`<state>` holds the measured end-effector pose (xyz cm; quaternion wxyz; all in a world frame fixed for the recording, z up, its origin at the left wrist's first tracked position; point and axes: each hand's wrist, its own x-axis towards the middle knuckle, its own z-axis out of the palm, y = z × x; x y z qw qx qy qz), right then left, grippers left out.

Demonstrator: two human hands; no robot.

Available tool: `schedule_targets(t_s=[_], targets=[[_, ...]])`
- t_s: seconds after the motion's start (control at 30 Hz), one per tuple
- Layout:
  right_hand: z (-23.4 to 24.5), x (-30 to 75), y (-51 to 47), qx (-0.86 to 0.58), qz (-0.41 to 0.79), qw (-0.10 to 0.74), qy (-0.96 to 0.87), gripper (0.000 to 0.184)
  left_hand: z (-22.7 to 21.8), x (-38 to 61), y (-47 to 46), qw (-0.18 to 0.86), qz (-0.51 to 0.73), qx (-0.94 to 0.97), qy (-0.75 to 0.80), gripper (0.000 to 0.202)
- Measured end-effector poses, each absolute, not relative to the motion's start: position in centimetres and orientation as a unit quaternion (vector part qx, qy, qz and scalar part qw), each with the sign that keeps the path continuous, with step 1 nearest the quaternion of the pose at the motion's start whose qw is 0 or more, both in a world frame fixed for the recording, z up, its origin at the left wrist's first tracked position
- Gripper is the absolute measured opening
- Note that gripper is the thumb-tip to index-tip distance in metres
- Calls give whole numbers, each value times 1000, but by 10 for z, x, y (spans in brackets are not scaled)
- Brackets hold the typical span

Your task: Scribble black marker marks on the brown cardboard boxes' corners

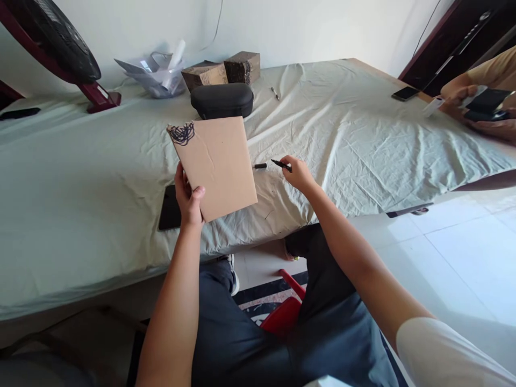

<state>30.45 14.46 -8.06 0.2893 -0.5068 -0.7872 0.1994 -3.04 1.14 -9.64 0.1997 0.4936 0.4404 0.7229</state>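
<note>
My left hand (189, 199) grips the lower left edge of a brown cardboard box (221, 172), thumb on its front face, holding it tilted above the cloth. Dark scribbled loops (182, 133) cover the box's upper left corner. Between the fingers of my right hand (297, 173) is an uncapped black marker (281, 165), its tip pointing left toward the box but apart from it. A black marker cap (260, 166) lies on the cloth just right of the box. Partly hidden behind my left hand is a dark phone or tablet (169, 209).
A black zip case (221, 100), two patterned boxes (242, 67), a clear plastic bag (159, 80) and a fan (99, 97) stand toward the wall. A pen (275, 93) lies on the wrinkled cloth (322, 129). At right, another person's hands (463, 102) hold a dark object near a phone (405, 94).
</note>
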Motion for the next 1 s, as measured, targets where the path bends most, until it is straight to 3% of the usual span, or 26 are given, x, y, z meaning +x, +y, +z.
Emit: schedule_targets(t_s=[0.17,0.37,0.73,0.87,1.0], targets=[[-81,301,151,-544,149,190,-804,42,-94,-31,13,131,717,528,436,102],[-85,283,164,-571,118,167,-795,47,-89,-28,14,103,698,539,461,106],[-91,243,161,-521,140,174,-824,50,-87,-25,9,116,722,527,432,92],[-92,224,163,-490,115,151,-851,42,-86,-26,7,119,732,523,421,80],[-88,212,165,-486,98,132,-858,43,-91,-31,10,109,726,522,434,92]])
